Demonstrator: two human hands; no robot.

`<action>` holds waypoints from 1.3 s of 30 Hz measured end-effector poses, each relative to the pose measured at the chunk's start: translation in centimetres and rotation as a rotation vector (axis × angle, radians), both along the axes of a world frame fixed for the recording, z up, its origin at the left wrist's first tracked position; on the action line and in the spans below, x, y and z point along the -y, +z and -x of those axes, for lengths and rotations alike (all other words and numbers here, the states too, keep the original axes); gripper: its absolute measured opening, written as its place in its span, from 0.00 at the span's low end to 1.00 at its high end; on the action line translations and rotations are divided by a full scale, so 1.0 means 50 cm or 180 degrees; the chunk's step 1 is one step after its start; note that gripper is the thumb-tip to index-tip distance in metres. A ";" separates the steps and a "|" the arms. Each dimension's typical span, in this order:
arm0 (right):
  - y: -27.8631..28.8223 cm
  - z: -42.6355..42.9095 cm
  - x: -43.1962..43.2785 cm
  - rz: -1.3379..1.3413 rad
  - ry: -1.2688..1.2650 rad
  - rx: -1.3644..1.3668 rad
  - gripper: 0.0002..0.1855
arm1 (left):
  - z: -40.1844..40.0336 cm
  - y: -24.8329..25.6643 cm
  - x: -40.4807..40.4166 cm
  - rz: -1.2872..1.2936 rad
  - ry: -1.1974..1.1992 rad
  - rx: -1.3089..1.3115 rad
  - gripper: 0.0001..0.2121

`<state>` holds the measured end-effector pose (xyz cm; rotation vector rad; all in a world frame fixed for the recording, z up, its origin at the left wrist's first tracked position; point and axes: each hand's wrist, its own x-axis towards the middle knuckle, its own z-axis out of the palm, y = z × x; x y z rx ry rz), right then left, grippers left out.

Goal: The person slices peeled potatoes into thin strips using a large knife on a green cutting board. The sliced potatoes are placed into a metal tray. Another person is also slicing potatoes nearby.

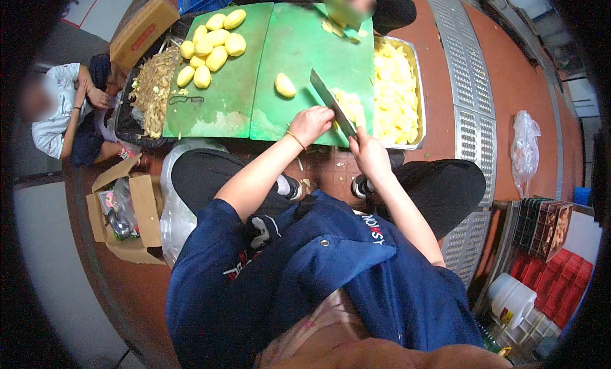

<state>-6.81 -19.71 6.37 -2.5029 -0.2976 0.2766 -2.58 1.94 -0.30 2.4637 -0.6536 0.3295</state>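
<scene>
My right hand (371,152) grips the handle of a kitchen cleaver (329,99), its blade slanting up and left across the green cutting board (305,49). Beside the blade's left face, my left hand (311,124) rests low with its fingertips curled. Whatever lies beneath those fingers is mostly hidden. Cut potato pieces (351,104) are heaped on the board just right of the blade. A whole peeled potato (285,85) lies alone to the upper left of the cleaver. Several more peeled potatoes (217,42) are grouped on the board's left half.
A metal tray (422,102) of cut potatoes (395,92) adjoins the right edge. Peelings (153,90) fill a container at the left. Another person's blurred hand (360,4) works at the far edge; a seated person (62,106) is left. An open cardboard box (148,211) stands on the floor.
</scene>
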 end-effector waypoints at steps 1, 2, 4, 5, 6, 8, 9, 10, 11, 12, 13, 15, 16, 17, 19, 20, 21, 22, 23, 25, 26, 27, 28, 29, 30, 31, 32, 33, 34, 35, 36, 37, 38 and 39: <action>-0.018 0.002 0.002 -0.0020 0.0002 -0.0010 0.14 | 0.003 -0.002 0.003 0.0055 0.0019 -0.0034 0.06; -0.036 0.004 0.005 -0.0041 0.0005 -0.0019 0.14 | 0.008 -0.003 0.007 0.0109 0.0038 -0.0067 0.06; -0.032 -0.015 0.002 -0.0175 0.0064 -0.0038 0.14 | -0.001 0.001 0.001 0.0068 0.0078 -0.0104 0.07; -0.028 -0.018 0.003 -0.0175 -0.0001 -0.0026 0.14 | -0.003 0.003 -0.002 0.0193 0.0192 -0.0254 0.07; -0.008 -0.016 0.005 -0.0160 -0.0063 -0.0017 0.14 | -0.001 0.009 0.001 0.0336 0.0309 -0.0408 0.07; 0.002 -0.003 0.008 -0.0180 -0.0136 0.0000 0.15 | -0.011 0.024 -0.006 0.0529 0.0736 -0.0298 0.09; -0.001 0.008 0.011 -0.0249 -0.0096 0.0058 0.15 | -0.030 0.036 -0.019 0.0548 0.1133 -0.0307 0.09; -0.001 0.016 0.010 -0.0313 0.0046 -0.0007 0.15 | -0.047 0.057 -0.043 0.0539 0.1293 -0.0017 0.10; -0.001 0.022 0.009 -0.0377 0.0186 -0.0072 0.15 | -0.059 0.078 -0.069 0.0533 0.1449 0.0273 0.11; -0.021 0.022 0.010 -0.0163 0.0338 -0.0187 0.15 | -0.067 0.099 -0.089 0.0463 0.1615 0.0260 0.12; -0.027 0.022 0.012 -0.0007 0.0362 -0.0382 0.16 | -0.070 0.110 -0.106 0.0396 0.1791 0.0233 0.13; -0.057 0.003 0.030 -0.0363 0.0163 -0.0212 0.16 | -0.080 0.072 -0.138 0.0078 0.1856 0.0219 0.21; -0.069 -0.015 0.046 -0.0369 0.0000 -0.0184 0.16 | -0.085 0.041 -0.147 0.0014 0.1916 0.0100 0.23; -0.074 -0.037 0.065 -0.0375 -0.0173 -0.0153 0.16 | -0.093 0.017 -0.152 -0.0049 0.1965 -0.0017 0.26; -0.066 -0.083 0.109 -0.0216 -0.0461 -0.0155 0.16 | -0.098 0.009 -0.142 -0.0069 0.1842 -0.0638 0.27; -0.067 -0.102 0.128 -0.0158 -0.0559 0.0059 0.16 | -0.094 0.015 -0.134 -0.0143 0.1741 -0.0784 0.27; -0.051 -0.115 0.131 -0.0114 -0.0625 0.0268 0.15 | -0.086 0.020 -0.130 -0.0232 0.1672 -0.0930 0.26; -0.025 -0.122 0.124 0.0378 -0.0742 0.0196 0.15 | -0.081 0.018 -0.125 -0.0226 0.1644 -0.0867 0.24; -0.021 -0.121 0.128 0.0346 -0.0726 0.0279 0.14 | -0.079 0.015 -0.119 -0.0207 0.1502 -0.0825 0.23; -0.022 -0.113 0.119 0.0255 -0.0626 0.0425 0.13 | -0.070 0.002 -0.122 -0.0193 0.1289 -0.0758 0.23; -0.026 -0.104 0.118 0.0045 -0.0609 0.0417 0.13 | -0.072 -0.008 -0.108 -0.0119 0.1162 -0.0556 0.21; -0.027 -0.089 0.107 -0.0072 -0.0540 0.0291 0.14 | -0.068 -0.023 -0.101 0.0092 0.0947 -0.0577 0.21; -0.020 -0.073 0.092 -0.0198 -0.0457 0.0157 0.14 | -0.063 -0.034 -0.098 0.0296 0.0748 -0.0599 0.21; -0.014 -0.058 0.076 -0.0322 -0.0368 0.0022 0.14 | -0.054 -0.043 -0.100 0.0500 0.0555 -0.0617 0.22; -0.013 -0.044 0.066 -0.0433 -0.0367 -0.0129 0.16 | -0.041 -0.039 -0.098 0.0445 0.0547 -0.0661 0.21; -0.024 -0.040 0.062 -0.0434 -0.0386 -0.0143 0.16 | -0.028 -0.023 -0.093 0.0401 0.0526 -0.0697 0.21; -0.040 -0.039 0.063 -0.0436 -0.0405 -0.0157 0.16 | -0.018 -0.006 -0.091 0.0357 0.0505 -0.0733 0.21; -0.052 -0.035 0.067 -0.0430 -0.0420 -0.0183 0.15 | -0.004 0.010 -0.093 0.0253 0.0659 -0.0795 0.20; -0.056 -0.045 0.075 -0.0612 -0.0405 -0.0346 0.15 | 0.002 0.024 -0.094 0.0156 0.0807 -0.0838 0.20; -0.083 -0.048 0.083 -0.0747 -0.0277 -0.0057 0.14 | 0.007 0.032 -0.093 0.0058 0.0949 -0.0883 0.19; -0.060 -0.050 0.068 -0.1050 -0.0385 -0.0461 0.13 | 0.006 0.026 -0.096 0.0176 0.1058 -0.0900 0.19; -0.031 -0.046 0.058 -0.1326 -0.0513 -0.0875 0.12 | 0.003 0.016 -0.091 0.0311 0.1148 -0.0927 0.18; -0.031 -0.043 0.049 -0.1565 -0.0512 -0.1127 0.11 | 0.003 0.005 -0.087 0.0445 0.1237 -0.0953 0.18; -0.030 -0.045 0.045 -0.1797 -0.0535 -0.1354 0.10 | -0.001 0.007 -0.079 0.0619 0.1264 -0.1096 0.17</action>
